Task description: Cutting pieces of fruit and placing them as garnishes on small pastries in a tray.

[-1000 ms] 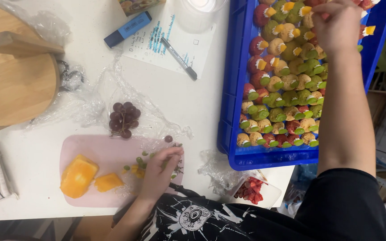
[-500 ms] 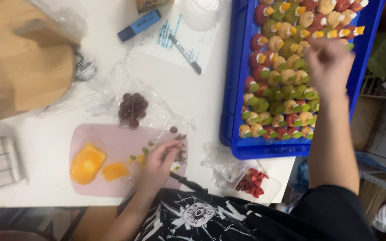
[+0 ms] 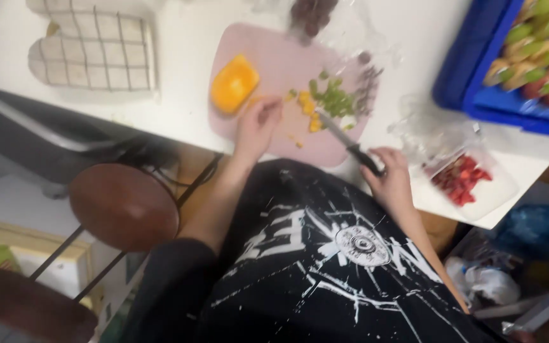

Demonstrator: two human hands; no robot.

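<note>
Head view is blurred, so small things are hard to make out. My right hand (image 3: 392, 181) is closed around the dark handle of a knife (image 3: 349, 143), its blade reaching up over the pink cutting board (image 3: 287, 70) toward a small heap of green and yellow fruit bits (image 3: 328, 101); I cannot tell whether the tip touches them. My left hand (image 3: 257, 127) lies on the board's near edge with fingers loosely curled, just beside the yellow pieces, and I cannot tell whether it grips anything. An orange fruit chunk (image 3: 234, 82) sits on the board's left part. Dark grapes (image 3: 312, 14) at the top are cut off by the frame, lying on crumpled clear wrap. The blue crate (image 3: 478, 76) at the upper right is only partly in view, with rows of green, red and pale fruit skewers (image 3: 535, 57) inside. A clear plastic tub (image 3: 471, 181) holding red fruit pieces rests at the white counter (image 3: 185, 38) edge, near my right hand. A checked oven mitt (image 3: 93, 47) lies at the far left. Below the counter, a round brown stool (image 3: 124, 206) stands beside me.
</note>
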